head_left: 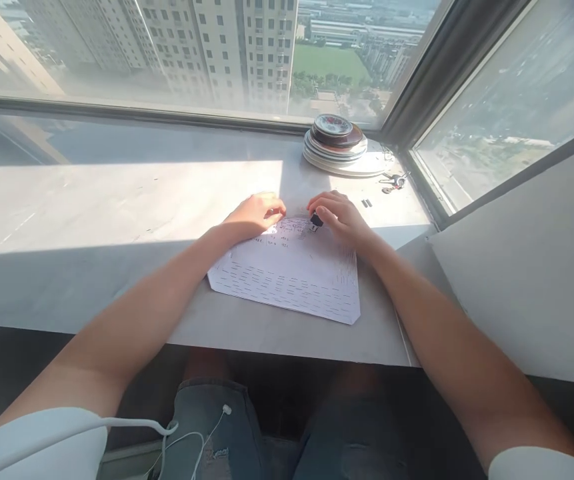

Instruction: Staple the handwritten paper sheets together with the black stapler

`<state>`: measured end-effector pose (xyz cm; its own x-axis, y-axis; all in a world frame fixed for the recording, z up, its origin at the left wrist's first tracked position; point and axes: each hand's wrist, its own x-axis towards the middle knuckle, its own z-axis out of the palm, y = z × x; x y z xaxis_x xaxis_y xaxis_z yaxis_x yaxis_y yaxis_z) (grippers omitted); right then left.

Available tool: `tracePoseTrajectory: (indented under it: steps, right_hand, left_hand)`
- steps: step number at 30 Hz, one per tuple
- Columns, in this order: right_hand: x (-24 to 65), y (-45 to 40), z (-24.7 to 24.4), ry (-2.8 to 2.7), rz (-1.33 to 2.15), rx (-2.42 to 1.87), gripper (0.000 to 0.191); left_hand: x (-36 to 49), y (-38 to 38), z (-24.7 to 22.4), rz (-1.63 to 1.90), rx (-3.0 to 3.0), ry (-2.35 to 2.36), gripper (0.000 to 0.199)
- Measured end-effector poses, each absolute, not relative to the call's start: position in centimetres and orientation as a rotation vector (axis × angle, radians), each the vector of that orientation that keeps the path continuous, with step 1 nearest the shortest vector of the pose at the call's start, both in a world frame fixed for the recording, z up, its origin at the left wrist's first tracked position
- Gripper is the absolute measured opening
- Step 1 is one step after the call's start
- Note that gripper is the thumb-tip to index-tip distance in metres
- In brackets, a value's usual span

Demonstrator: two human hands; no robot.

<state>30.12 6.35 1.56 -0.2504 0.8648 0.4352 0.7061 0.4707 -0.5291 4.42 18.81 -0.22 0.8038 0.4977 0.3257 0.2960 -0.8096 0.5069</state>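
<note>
A white sheet of paper [287, 267] with rows of short dark marks and some writing lies on the pale ledge. My left hand [255, 215] rests at its upper left edge, fingers curled with a gap between thumb and fingers, and nothing shows in it. At the upper right of the sheet, my right hand [339, 215] has its fingers closed round a small black object [316, 219], whose lower end is over the paper. What the object is cannot be made out.
A stack of plates [334, 150] stands at the back by the window corner. Keys [395, 181] and two small dark pieces [367, 203] lie right of it. A white wall [527, 253] borders the ledge [91, 280] on the right.
</note>
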Motion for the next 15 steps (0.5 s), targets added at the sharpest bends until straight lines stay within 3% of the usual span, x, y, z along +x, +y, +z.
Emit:
tracePoseTrajectory:
  steps: [15]
  right_hand:
    - [31.4,7.0,0.7,-1.883,0.192,-1.429,0.061]
  left_hand:
    - [4.7,18.1,0.3,0.705,2.609,0.239,0.024]
